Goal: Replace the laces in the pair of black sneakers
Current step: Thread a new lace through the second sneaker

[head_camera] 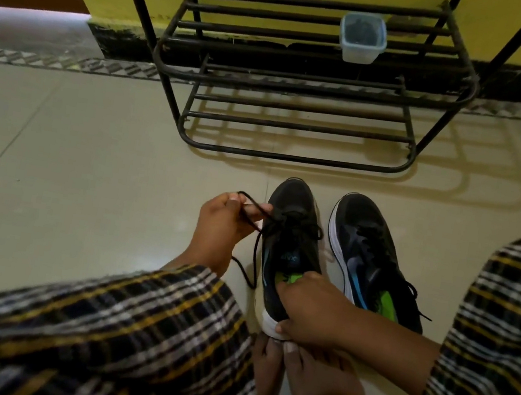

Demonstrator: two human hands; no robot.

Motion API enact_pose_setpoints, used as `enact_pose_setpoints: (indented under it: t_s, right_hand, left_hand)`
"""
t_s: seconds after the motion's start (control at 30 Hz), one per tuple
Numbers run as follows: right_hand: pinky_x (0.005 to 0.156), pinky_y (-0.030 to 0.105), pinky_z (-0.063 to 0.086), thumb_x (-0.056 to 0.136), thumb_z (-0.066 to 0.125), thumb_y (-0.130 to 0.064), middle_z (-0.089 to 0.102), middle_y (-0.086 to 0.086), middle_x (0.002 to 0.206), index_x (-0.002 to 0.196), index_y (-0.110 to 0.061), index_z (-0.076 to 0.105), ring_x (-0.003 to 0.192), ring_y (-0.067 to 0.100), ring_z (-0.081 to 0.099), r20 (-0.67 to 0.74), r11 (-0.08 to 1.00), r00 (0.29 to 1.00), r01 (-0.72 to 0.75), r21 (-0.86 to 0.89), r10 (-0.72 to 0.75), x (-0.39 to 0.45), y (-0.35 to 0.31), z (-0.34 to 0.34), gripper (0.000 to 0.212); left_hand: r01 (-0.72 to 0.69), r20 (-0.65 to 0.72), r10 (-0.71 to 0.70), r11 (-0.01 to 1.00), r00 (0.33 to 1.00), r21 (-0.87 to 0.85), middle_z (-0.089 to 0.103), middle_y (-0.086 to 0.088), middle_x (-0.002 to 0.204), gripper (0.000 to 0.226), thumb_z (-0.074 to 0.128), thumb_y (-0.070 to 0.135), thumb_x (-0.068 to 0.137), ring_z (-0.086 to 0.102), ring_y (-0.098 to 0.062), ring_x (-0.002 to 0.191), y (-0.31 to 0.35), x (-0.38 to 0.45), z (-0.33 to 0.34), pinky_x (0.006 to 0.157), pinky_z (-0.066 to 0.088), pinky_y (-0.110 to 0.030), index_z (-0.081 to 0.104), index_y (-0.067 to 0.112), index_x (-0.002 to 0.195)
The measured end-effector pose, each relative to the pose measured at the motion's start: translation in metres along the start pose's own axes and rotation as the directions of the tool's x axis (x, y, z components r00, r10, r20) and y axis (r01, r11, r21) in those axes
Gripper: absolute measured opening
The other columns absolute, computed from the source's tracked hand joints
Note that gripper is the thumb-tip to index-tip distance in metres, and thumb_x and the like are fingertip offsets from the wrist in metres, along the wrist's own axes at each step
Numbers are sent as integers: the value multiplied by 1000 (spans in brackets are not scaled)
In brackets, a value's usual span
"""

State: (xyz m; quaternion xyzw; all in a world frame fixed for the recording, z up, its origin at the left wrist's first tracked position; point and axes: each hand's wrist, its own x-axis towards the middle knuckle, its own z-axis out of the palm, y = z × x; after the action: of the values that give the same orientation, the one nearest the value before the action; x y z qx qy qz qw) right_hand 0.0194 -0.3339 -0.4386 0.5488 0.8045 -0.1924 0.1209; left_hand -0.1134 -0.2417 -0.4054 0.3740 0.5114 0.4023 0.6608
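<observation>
Lace is the thing most likely to cause trouble: the left hand, left of centre in the frame, pinches a loop of it between curled fingers and draws it out to the left of the near sneaker. If the pull is sharp while the lace is crossed through several eyelets, it could bind and drag the shoe sideways, or the free end trailing on the floor could catch under the sole. The sneaker sits at centre frame on the floor, toe pointing to the top of the frame toward the rack, heel toward the bottom; its long axis runs nearly straight up and down the picture. The right hand, just below centre, grips the heel with fingers curled round the collar and thumb under the white sole, which should steady it; a slack grip there would let the shoe tip. The second sneaker lies just to the right, apart from the first, toe up-frame and tilted slightly left, laced in black. A plastic tub rests on the rack in the upper right.
</observation>
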Motion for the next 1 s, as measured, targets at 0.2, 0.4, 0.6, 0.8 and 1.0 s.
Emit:
enact_pose_setpoints:
  t_s: [0.2, 0.4, 0.6, 0.8, 1.0]
  right_hand:
    - [98, 32, 31, 88, 56, -44, 61, 10, 107, 115, -10, 50, 101, 28, 54, -16, 999, 1000, -13, 34, 14, -3, 2, 0, 45]
    - [87, 29, 29, 89, 55, -44, 60, 9, 110, 117, -12, 50, 104, 27, 52, -2, 998, 1000, -19, 57, 19, -4, -1, -7, 42]
    - [89, 30, 30, 88, 56, -44, 60, 9, 107, 113, -12, 50, 102, 27, 53, 11, 998, 1000, -24, 50, 23, -4, -2, -8, 41]
    - [85, 28, 28, 87, 56, -43, 59, 9, 106, 108, -11, 49, 101, 27, 52, -9, 997, 1000, -27, 70, 28, -6, -1, -8, 38]
    - [92, 31, 30, 88, 55, -46, 60, 9, 106, 110, -11, 49, 100, 27, 52, -4, 999, 1000, -5, 38, 5, -4, 1, -7, 42]
  left_hand:
    - [111, -109, -127, 984, 986, -140, 25, 7, 44, 34, 33, 20, 101, 20, -6, 35, -4, 4, -10, 36, 19, -17, 37, 17, 67]
    - [533, -116, -520, 815, 846, 230, 28, 4, 36, 40, 49, 24, 96, 24, -10, 27, -50, -5, -23, 36, 21, -17, 34, 14, 59]
    - [426, -196, -381, 751, 904, 504, 34, -5, 49, 40, 61, 18, 90, 31, -18, 45, -61, -6, -27, 49, 27, -24, 42, 11, 56]
    - [272, -72, -377, 511, 923, 815, 53, -6, 79, 24, 53, 26, 96, 48, -17, 73, -58, -28, -33, 56, 36, -21, 51, 14, 75]
    - [60, 39, -274, 344, 961, 937, 46, -6, 65, 36, 49, 25, 97, 51, -3, 65, -49, -48, -32, 73, 44, -20, 45, 9, 65]
